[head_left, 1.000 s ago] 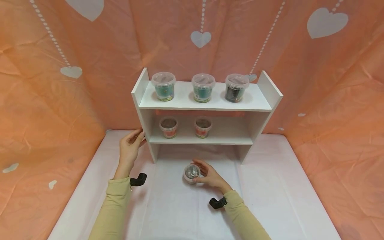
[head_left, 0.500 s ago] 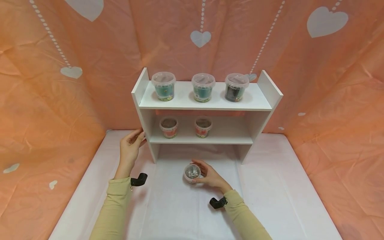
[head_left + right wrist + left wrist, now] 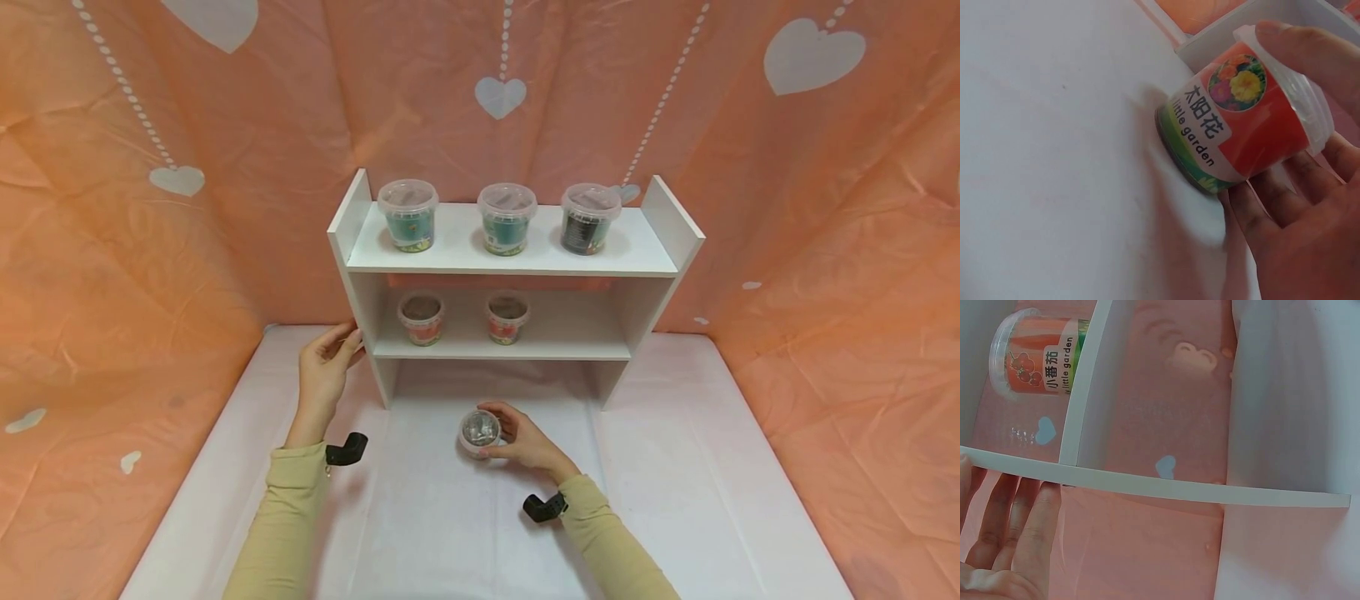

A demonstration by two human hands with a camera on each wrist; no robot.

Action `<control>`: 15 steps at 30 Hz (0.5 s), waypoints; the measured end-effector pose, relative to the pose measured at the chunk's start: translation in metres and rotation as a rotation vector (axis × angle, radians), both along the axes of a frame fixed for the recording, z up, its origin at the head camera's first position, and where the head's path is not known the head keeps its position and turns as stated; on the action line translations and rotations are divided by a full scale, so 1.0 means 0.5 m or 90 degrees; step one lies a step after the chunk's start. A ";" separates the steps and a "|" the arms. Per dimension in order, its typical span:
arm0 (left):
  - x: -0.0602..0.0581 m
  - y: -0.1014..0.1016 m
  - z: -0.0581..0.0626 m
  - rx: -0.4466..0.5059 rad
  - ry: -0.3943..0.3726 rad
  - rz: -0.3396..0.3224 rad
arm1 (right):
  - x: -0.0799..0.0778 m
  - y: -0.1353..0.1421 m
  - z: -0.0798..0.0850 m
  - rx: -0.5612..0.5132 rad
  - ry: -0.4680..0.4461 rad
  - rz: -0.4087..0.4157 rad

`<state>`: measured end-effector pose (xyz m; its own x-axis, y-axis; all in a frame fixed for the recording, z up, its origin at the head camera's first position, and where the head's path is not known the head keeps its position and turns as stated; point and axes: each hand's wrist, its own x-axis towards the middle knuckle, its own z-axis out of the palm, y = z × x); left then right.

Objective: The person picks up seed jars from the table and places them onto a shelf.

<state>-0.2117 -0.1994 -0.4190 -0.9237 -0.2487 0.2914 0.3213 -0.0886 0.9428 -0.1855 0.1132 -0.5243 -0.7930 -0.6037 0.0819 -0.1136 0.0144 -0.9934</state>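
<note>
My right hand (image 3: 525,442) grips a small plastic tub (image 3: 1241,119) between thumb and fingers. The tub has a clear lid and a red label with a flower picture and "little garden". In the head view this tub (image 3: 480,429) is low in front of the white shelf unit (image 3: 502,354), close to the white cloth. At the unit's left side panel (image 3: 1147,483), my left hand (image 3: 324,371) has its fingers (image 3: 1035,531) extended against the outer face. The thumb is mostly cut off in the left wrist view.
Three larger lidded tubs, including a dark one (image 3: 587,225), line the top shelf. Two smaller red-labelled tubs stand on the middle shelf, one at left (image 3: 422,318) and one near its centre (image 3: 506,318). An orange sheet (image 3: 172,250) with white hearts surrounds the white-covered table (image 3: 720,467).
</note>
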 end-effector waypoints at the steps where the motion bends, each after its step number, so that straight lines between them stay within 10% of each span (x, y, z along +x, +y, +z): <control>1: 0.000 0.000 0.000 -0.003 -0.001 0.000 | 0.000 0.001 -0.001 0.002 0.003 -0.001; 11: 0.000 0.000 0.000 -0.006 -0.008 0.001 | -0.018 0.013 -0.048 0.005 0.010 -0.037; 15: 0.001 0.001 0.000 -0.006 -0.007 0.003 | -0.006 0.018 -0.009 0.023 0.016 -0.043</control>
